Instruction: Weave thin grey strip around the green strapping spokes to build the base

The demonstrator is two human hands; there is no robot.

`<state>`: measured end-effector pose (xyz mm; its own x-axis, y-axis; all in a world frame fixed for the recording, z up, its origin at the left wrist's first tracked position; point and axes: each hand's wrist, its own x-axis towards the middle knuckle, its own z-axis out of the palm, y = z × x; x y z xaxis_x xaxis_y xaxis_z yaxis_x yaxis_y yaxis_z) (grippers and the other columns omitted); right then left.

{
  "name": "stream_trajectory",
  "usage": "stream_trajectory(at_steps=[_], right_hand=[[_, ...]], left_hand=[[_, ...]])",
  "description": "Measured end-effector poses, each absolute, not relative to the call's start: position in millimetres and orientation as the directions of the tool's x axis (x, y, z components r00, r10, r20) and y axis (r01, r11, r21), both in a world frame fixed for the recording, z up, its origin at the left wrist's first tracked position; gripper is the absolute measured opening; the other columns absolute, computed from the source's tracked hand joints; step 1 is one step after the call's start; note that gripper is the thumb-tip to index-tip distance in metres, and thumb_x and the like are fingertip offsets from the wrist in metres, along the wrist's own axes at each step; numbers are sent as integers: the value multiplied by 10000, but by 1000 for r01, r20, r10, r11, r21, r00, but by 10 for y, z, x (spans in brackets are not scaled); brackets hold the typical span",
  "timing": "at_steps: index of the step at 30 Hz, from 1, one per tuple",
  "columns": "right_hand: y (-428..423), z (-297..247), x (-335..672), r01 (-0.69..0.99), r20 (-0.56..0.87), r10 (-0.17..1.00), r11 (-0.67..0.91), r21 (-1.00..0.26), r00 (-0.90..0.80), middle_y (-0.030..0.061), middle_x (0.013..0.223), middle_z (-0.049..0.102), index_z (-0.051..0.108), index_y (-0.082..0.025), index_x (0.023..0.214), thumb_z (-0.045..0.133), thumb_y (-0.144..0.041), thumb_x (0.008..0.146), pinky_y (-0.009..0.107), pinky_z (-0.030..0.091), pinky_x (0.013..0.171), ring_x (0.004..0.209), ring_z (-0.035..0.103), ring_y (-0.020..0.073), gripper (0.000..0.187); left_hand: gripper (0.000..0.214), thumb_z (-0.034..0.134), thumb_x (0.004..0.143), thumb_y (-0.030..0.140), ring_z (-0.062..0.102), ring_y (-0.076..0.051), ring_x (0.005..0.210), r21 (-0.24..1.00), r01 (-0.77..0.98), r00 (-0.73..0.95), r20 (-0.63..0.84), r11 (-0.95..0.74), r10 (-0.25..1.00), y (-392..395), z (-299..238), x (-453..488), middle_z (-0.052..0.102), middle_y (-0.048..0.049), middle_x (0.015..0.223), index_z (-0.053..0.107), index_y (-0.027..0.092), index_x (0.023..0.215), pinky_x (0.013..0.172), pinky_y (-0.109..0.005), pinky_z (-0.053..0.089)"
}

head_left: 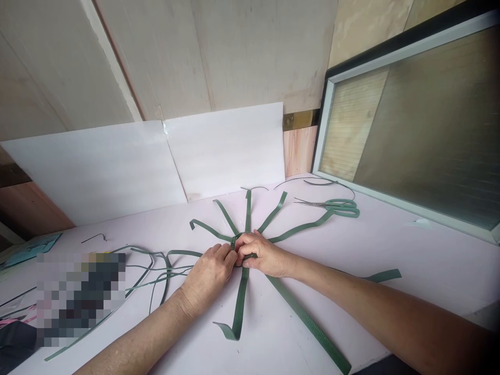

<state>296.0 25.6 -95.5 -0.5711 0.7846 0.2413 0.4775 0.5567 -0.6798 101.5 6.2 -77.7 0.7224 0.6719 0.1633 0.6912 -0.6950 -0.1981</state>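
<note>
Several flat dark green strips (241, 299) cross at one spot and fan out like spokes over a pale pink table (410, 260). Both hands meet over that crossing. My left hand (209, 276) has its fingers curled and pinches a thin green strand at the centre. My right hand (261, 255) is closed over the crossing, fingers pressed on the strips and on a small green loop (235, 240) there. The centre itself is mostly hidden under my fingers.
Green-handled scissors (338, 207) lie at the back right. Thin green strands (156, 271) trail off to the left toward a blurred patch. White boards (156, 161) lean on the wall behind. A framed glass panel (410, 135) stands at the right.
</note>
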Motion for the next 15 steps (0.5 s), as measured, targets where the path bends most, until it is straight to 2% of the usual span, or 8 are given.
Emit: stream_trajectory(at_steps=[6,11,15], right_hand=[[228,-943,2951,472,260,790,557,-683,-555,11,1067,592,665,-193,713,648,-29,781,647,18,1108,1055,577,201,178],[240,-932,2990,455,243,783,550,-700,-573,14,1098,591,723,-240,831,635,-34,782,629,-7,1126,1112,555,216,230],[248,-926,2992,471,217,770,560,-682,-600,16,1110,570,750,-261,822,651,-65,806,640,-25,1120,1118,548,215,221]], left_hand=[[222,402,917,28,553,-189,747,-249,710,699,132,-659,703,41,-756,1027,554,-48,822,572,161,862,653,-308,471],[237,376,934,53,567,-170,738,-232,730,678,129,-643,723,22,-747,1021,565,-43,825,581,163,894,639,-285,480],[240,390,905,32,581,-155,711,-235,766,628,76,-599,774,27,-733,1024,582,-37,855,590,164,905,603,-262,466]])
